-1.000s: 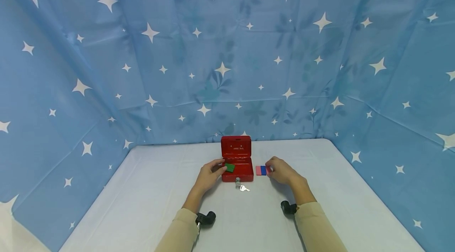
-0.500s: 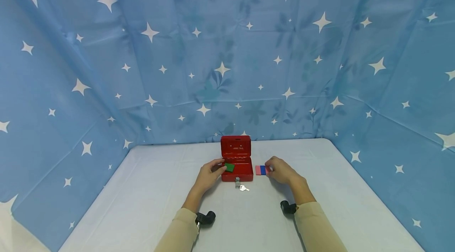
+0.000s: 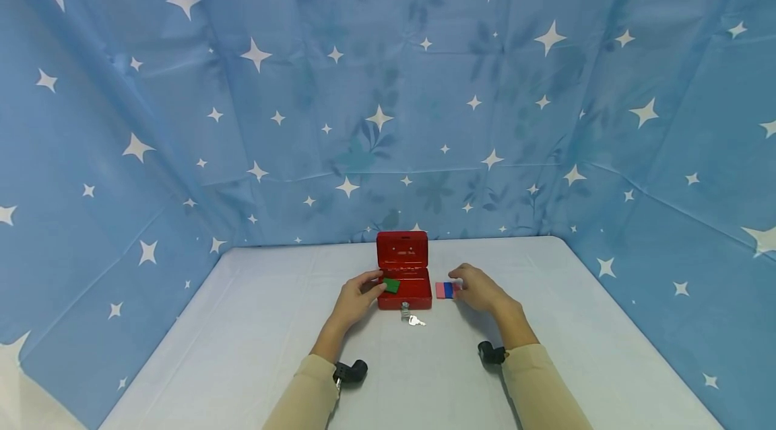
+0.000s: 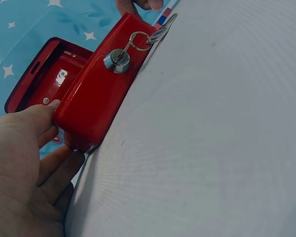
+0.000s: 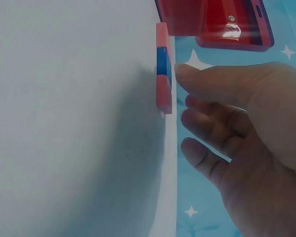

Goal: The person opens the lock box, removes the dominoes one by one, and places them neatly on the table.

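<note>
A small red cash box [image 3: 405,304] stands with its lid up at the back middle of the table. My left hand [image 3: 351,302] grips its left side, thumb at the upper edge and fingers against the outer wall. Inside lies a green block [image 3: 393,286], near the left wall. To the right of the box are three flat blocks in a row: a pink block [image 5: 162,35], a blue block [image 5: 162,61] and another pink block [image 5: 164,94]. Over the right end of that row hovers my right hand [image 3: 481,292], fingers loosely bent and holding nothing.
A key [image 3: 416,321] hangs by a ring from the key in the round lock [image 4: 117,60] on the box's front. White cloth covers the table [image 3: 418,383]. Behind it and at both sides hangs a blue star-patterned curtain [image 3: 388,79].
My right hand's fingers have spread and lifted off the right-hand pink block, which stays in the row. My left hand and the cash box have not moved.
</note>
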`<move>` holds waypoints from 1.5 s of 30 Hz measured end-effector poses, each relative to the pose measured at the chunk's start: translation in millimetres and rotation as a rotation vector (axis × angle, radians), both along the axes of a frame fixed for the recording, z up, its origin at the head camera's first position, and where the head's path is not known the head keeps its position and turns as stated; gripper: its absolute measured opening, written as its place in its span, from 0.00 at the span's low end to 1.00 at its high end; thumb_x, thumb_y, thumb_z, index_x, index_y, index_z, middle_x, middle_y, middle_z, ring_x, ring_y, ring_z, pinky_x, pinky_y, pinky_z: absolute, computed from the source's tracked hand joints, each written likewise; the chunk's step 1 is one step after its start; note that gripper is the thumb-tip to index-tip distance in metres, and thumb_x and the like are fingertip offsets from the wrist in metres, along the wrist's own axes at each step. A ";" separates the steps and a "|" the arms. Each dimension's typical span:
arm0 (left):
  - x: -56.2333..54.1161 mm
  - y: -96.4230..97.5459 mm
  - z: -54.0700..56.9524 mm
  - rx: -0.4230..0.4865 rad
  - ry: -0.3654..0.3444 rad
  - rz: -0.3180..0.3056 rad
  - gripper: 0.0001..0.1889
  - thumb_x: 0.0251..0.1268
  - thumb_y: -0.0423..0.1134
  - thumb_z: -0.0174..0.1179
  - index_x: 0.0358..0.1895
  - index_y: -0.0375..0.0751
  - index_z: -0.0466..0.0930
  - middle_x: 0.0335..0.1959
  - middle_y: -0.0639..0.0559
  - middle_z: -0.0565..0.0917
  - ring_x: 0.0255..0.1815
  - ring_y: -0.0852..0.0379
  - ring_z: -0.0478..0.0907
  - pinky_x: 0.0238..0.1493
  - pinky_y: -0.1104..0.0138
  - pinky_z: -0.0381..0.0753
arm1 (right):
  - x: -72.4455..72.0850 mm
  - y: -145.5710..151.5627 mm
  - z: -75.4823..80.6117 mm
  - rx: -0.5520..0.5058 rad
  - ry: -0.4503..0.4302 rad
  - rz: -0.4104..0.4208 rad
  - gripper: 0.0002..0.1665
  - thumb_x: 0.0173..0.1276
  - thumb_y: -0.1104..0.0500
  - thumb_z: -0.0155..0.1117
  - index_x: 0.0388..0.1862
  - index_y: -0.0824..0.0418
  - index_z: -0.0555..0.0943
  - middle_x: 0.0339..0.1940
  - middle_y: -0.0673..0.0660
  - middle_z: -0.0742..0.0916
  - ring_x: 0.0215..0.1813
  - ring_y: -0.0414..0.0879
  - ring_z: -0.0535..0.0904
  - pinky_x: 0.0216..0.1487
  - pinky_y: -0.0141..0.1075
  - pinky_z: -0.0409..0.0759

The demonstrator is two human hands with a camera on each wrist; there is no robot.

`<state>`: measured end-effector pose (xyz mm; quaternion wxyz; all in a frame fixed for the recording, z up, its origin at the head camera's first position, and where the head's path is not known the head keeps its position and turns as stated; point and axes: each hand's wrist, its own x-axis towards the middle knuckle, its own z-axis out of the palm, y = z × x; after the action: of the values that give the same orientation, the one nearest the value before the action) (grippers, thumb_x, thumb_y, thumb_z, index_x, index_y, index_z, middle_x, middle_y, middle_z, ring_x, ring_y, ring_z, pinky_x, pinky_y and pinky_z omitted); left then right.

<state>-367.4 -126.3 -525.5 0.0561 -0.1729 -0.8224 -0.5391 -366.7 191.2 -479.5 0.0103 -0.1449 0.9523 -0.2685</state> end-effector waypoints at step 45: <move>-1.3 -1.7 -1.2 0.003 -0.004 -0.002 0.24 0.76 0.46 0.63 0.69 0.41 0.78 0.71 0.42 0.79 0.69 0.41 0.79 0.70 0.48 0.78 | 11.6 -50.5 15.0 -0.162 0.144 0.215 0.29 0.68 0.65 0.74 0.67 0.66 0.80 0.59 0.65 0.84 0.55 0.57 0.83 0.53 0.45 0.89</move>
<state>-368.7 -128.0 -526.6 0.0539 -0.1726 -0.8215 -0.5408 -355.1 140.8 -464.5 -0.0410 -0.2651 0.9048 -0.3307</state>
